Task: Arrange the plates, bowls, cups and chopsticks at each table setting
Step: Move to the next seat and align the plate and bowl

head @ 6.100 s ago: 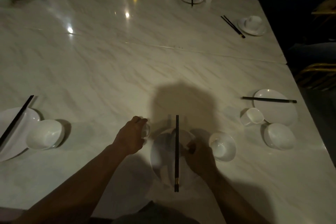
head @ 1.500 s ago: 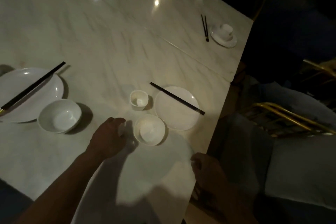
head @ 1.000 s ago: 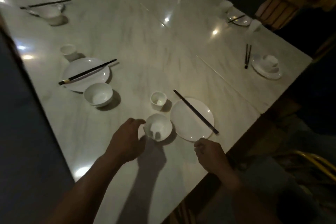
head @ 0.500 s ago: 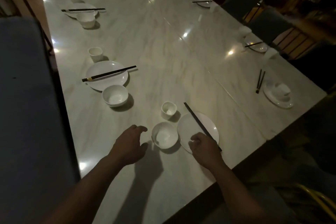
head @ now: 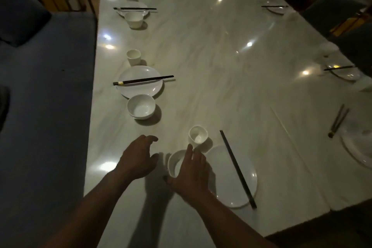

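Observation:
At the near setting a white plate (head: 225,184) lies close to the table's front edge, with black chopsticks (head: 237,169) slanting across its right side. A small white cup (head: 198,136) stands just beyond the plate's left rim. A white bowl (head: 174,165) sits left of the plate. My right hand (head: 191,175) is spread over the bowl's right half, fingers fairly straight and pointing toward the cup, thumb by the near rim. My left hand (head: 138,159) hovers left of the bowl with loosely bent fingers, holding nothing.
Along the left edge, another plate (head: 141,90) carries chopsticks (head: 143,80), with a bowl (head: 141,105) and a cup (head: 133,57) beside it. More settings line the far and right sides. A blue seat (head: 46,106) adjoins the marble table (head: 211,66).
My right hand has moved left from the plate's near rim to over the bowl. My left hand stays beside the bowl. The view has swung to look down the table's length.

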